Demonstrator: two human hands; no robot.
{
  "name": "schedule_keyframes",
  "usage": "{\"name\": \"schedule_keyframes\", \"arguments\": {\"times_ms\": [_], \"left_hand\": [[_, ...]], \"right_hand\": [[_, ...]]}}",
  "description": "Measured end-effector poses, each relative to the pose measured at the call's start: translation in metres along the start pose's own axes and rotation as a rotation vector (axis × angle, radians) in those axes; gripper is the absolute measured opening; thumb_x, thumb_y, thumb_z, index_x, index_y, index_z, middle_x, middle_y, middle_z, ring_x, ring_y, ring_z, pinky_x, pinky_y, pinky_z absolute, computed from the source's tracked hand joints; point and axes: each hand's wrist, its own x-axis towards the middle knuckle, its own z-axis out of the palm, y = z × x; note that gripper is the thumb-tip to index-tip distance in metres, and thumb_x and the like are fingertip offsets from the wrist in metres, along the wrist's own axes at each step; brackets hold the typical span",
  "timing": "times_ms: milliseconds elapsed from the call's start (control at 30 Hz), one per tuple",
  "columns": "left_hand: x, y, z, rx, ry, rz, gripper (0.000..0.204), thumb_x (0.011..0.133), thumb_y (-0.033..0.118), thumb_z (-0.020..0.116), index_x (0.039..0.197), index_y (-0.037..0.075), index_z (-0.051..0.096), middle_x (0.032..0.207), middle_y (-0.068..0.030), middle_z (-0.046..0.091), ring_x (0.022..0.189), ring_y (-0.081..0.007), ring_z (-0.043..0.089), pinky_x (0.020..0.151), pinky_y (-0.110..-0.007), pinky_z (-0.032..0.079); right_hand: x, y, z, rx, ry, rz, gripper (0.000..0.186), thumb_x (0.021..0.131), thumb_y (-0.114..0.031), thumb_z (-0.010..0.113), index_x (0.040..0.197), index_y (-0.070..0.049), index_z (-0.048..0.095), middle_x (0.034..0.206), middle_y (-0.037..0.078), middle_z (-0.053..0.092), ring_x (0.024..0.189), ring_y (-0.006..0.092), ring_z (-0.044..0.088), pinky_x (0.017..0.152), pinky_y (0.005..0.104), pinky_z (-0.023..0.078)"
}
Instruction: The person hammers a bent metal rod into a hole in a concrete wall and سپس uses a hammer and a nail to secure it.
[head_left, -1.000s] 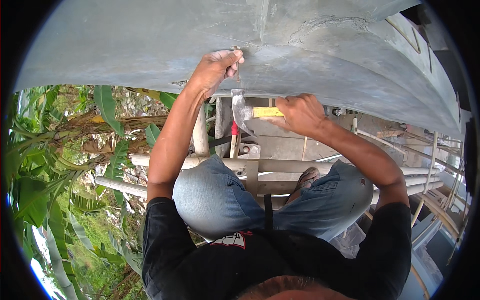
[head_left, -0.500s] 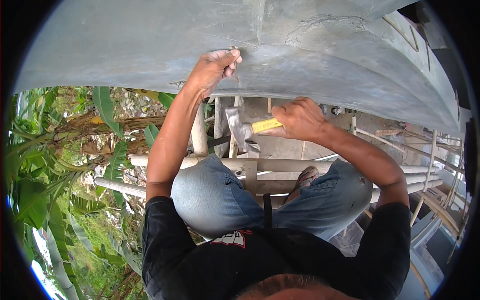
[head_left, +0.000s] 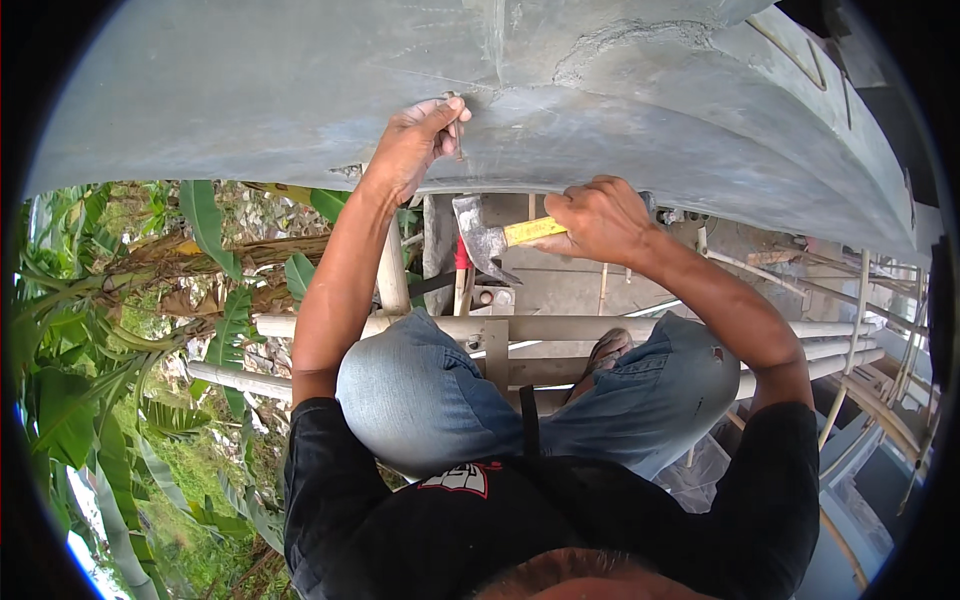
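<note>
My left hand [head_left: 418, 145] is raised against the grey concrete surface [head_left: 280, 110], thumb and fingers pinching a thin rusty nail [head_left: 459, 143]. One end of the nail is at the concrete; its lower end sticks out below my fingertips. My right hand [head_left: 603, 225] is wrapped round the yellow handle of a claw hammer [head_left: 482, 238], gripping it well up towards the head. The worn grey hammer head hangs below and a little right of the nail, apart from it, with the claw pointing down.
Bamboo poles [head_left: 640, 329] run across below, near my bent knees. A sandalled foot [head_left: 608, 350] rests by them. Banana plants [head_left: 210, 225] and rubble lie to the left. More bamboo scaffolding [head_left: 850, 340] stands at right. Something red [head_left: 461, 252] shows behind the hammer.
The hammer has tilted and risen slightly, closer to the level of the concrete's lower edge. The left hand keeps its pinch on the nail. The whole view has shifted a little.
</note>
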Motion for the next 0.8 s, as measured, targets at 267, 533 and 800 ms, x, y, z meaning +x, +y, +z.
{"name": "schedule_keyframes", "arguments": {"times_ms": [267,533,800], "left_hand": [[-0.013,-0.003,0.008,0.09,0.052,0.08,0.025,0.097,0.026,0.059,0.094,0.002,0.066,0.075,0.0,0.057,0.065,-0.0086,0.047,0.063,-0.024,0.041],[-0.028,-0.012,0.019,0.215,0.097,0.028,0.028,0.097,0.027,0.058,0.092,0.001,0.068,0.073,0.0006,0.058,0.066,-0.0081,0.048,0.063,-0.024,0.041],[-0.028,-0.022,0.016,0.19,0.157,0.115,0.029,0.097,0.026,0.056,0.091,0.0,0.069,0.071,-0.0004,0.058,0.065,-0.0077,0.048,0.062,-0.024,0.041]], "right_hand": [[-0.011,0.005,-0.006,0.03,-0.15,0.122,0.047,0.078,-0.05,0.07,0.076,-0.004,0.058,0.061,0.013,0.061,0.054,0.0309,0.061,0.052,0.0412,0.047],[-0.006,0.003,-0.005,0.044,-0.166,0.097,0.048,0.08,-0.05,0.068,0.074,-0.004,0.057,0.061,0.012,0.061,0.053,0.0305,0.06,0.052,0.0408,0.047],[-0.008,0.0,-0.002,0.048,-0.185,0.054,0.05,0.08,-0.053,0.067,0.078,-0.004,0.06,0.058,0.011,0.061,0.052,0.031,0.061,0.051,0.041,0.047]]}}
